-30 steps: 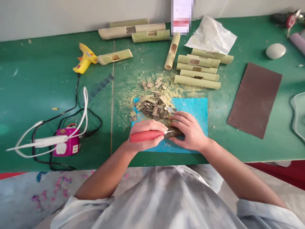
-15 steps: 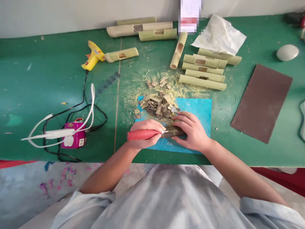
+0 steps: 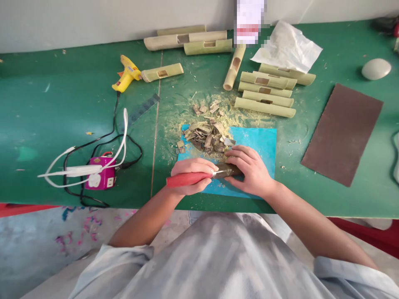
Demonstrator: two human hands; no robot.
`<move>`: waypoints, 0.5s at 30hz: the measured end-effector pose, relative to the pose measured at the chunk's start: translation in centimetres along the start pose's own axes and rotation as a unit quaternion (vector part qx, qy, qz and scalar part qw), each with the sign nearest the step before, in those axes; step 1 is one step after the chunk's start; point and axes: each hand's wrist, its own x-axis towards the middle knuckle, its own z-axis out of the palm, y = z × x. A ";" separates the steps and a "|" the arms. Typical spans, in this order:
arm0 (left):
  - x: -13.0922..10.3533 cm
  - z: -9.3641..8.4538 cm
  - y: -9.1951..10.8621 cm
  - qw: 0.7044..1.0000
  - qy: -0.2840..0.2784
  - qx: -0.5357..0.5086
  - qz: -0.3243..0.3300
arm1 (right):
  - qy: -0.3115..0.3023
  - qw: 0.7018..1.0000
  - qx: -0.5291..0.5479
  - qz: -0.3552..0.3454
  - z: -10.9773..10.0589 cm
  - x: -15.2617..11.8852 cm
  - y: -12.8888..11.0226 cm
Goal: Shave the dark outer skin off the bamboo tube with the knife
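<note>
My left hand (image 3: pixel 190 170) is closed around the red handle of a carving tool (image 3: pixel 183 179). The tool's short metal blade points right and meets the near end of a dark brown bamboo piece (image 3: pixel 222 171). Over the other end of that piece lies my right hand (image 3: pixel 251 172), thumb and fingers gripping it from both sides and hiding part of it. Beneath both hands is a blue sheet (image 3: pixel 262 143). A pile of bamboo chips (image 3: pixel 207 137) sits just beyond them, partly on the sheet.
Cut bamboo tubes with rectangular openings lie at the back (image 3: pixel 207 46) and back right (image 3: pixel 264 101). To the left are a yellow glue gun (image 3: pixel 126 74) and a purple power adapter (image 3: pixel 101 172) with cables. Brown sandpaper (image 3: pixel 344 135) and a pale oval object (image 3: pixel 376 69) lie right.
The red handle has tipped slightly, its rear end a little lower. Both hands keep their grips in nearly the same place. The view has shifted a bit.
</note>
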 end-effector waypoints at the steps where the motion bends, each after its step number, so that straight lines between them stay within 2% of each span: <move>1: 0.1 0.0 0.0 1.000 -0.013 0.002 0.004 | 0.000 1.000 -0.001 0.000 0.0 0.0 0.0; 9: -0.1 0.2 -0.4 0.998 -0.054 0.015 0.023 | 0.017 1.000 -0.002 -0.017 0.2 -0.2 0.0; 15: 0.0 0.5 -0.4 0.999 -0.024 0.024 0.041 | 0.023 1.000 -0.002 -0.021 0.2 -0.1 0.0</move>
